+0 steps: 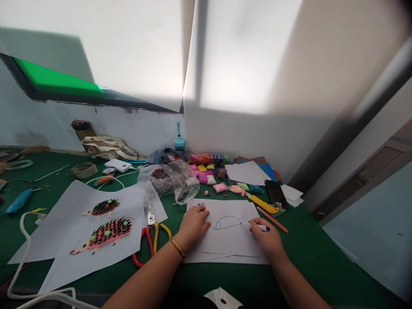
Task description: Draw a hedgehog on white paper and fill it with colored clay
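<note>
My right hand [265,238] grips a white marker [258,226] with a dark blue end, its tip touching the right end of a blue outline. That outline [228,218] is a rounded back with a pointed snout at the left, drawn on a white sheet of paper [231,244]. Flat on the sheet's left side lies my left hand [193,225], fingers stretched out and holding nothing. Further left, two hedgehog pictures [107,234] with dark spines and green dots rest on other white sheets.
Scissors [151,236] with red and yellow handles lie left of my left forearm. Behind the paper are a clear plastic bag [170,180] and several coloured clay packets [206,176]. A yellow cutter [262,204], an orange stick [273,219] and a black phone [276,193] lie at the right.
</note>
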Action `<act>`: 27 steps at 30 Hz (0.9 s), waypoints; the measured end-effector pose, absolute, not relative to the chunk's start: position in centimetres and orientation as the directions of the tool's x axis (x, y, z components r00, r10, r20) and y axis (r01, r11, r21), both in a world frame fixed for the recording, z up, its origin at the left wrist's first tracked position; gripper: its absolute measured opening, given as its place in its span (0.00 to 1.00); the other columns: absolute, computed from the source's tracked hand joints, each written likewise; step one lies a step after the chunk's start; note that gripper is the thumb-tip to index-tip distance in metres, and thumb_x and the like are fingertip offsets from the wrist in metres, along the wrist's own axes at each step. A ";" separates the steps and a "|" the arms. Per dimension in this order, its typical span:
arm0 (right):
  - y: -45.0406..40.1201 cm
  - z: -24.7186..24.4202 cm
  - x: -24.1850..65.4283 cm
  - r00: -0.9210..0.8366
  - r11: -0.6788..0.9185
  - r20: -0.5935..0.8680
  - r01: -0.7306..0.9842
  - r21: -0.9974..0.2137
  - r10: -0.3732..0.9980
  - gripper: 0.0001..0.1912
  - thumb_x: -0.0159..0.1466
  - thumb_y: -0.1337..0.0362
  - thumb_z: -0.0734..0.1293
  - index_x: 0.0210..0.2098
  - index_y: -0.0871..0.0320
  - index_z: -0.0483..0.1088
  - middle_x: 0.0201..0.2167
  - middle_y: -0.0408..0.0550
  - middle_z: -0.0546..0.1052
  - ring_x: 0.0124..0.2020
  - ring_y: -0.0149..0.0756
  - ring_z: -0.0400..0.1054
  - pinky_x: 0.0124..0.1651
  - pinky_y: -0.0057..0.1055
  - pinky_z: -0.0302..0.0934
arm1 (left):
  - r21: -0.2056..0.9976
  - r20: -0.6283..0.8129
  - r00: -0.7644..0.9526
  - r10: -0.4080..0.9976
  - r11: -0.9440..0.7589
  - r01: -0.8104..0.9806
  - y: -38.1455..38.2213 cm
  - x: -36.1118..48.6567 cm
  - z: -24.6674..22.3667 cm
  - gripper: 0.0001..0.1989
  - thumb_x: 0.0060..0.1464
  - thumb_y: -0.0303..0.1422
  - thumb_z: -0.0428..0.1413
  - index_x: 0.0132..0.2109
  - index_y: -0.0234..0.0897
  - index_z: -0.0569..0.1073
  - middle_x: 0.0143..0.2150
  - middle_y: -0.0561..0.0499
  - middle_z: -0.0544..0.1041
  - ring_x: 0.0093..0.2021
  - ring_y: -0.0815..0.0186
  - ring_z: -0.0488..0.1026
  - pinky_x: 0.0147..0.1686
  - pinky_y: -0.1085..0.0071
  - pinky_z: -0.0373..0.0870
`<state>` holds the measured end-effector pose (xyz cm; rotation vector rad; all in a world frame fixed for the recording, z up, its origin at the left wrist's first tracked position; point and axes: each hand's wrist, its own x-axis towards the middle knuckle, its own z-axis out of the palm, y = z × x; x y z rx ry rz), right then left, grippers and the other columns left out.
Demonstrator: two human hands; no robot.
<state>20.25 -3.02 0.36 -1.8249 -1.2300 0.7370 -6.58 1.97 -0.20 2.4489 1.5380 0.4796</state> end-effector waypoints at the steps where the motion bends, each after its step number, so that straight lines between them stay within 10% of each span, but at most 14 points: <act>1: -3.0 0.3 20.3 0.370 -0.206 -0.026 0.456 -0.866 0.928 0.15 0.55 0.53 0.63 0.30 0.56 0.75 0.25 0.47 0.79 0.30 0.43 0.72 0.30 0.31 0.61 | 0.344 0.164 0.402 0.901 -0.434 0.833 2.0 -6.6 -0.3 0.20 0.55 0.38 0.57 0.55 0.44 0.72 0.59 0.48 0.69 0.59 0.55 0.62 0.58 0.60 0.59; 18: -2.6 -2.3 20.7 0.306 -0.059 0.060 0.366 -0.929 0.950 0.24 0.59 0.45 0.63 0.45 0.56 0.71 0.39 0.50 0.78 0.42 0.45 0.73 0.45 0.37 0.65 | 0.421 0.237 0.369 0.899 -0.437 0.795 2.2 -6.7 -0.3 0.13 0.60 0.36 0.52 0.47 0.39 0.77 0.54 0.46 0.73 0.55 0.58 0.66 0.57 0.64 0.60; 27: -3.5 1.4 18.3 0.174 -0.006 0.076 0.425 -0.905 0.982 0.17 0.57 0.50 0.65 0.39 0.54 0.73 0.40 0.48 0.78 0.42 0.44 0.71 0.41 0.33 0.64 | 0.354 0.125 0.470 0.874 -0.482 0.802 1.8 -7.1 0.1 0.41 0.37 0.56 0.64 0.57 0.41 0.71 0.62 0.44 0.66 0.62 0.48 0.59 0.61 0.56 0.55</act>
